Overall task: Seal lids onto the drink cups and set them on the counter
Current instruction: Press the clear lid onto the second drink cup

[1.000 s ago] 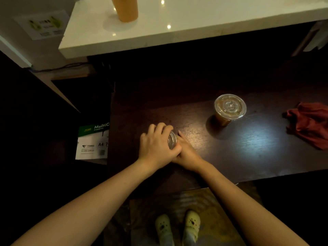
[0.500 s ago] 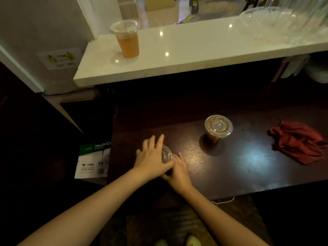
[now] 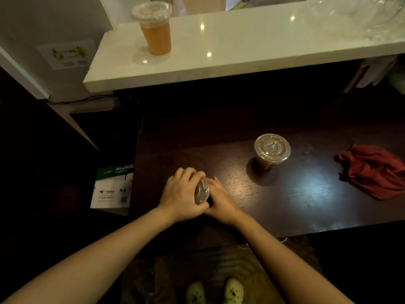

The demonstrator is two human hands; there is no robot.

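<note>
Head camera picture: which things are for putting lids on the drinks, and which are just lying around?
For the job: cup being lidded, left hand, right hand, lidded table cup, lidded counter cup, white counter.
Just lying about: red cloth, paper box, clear plastic ware.
</note>
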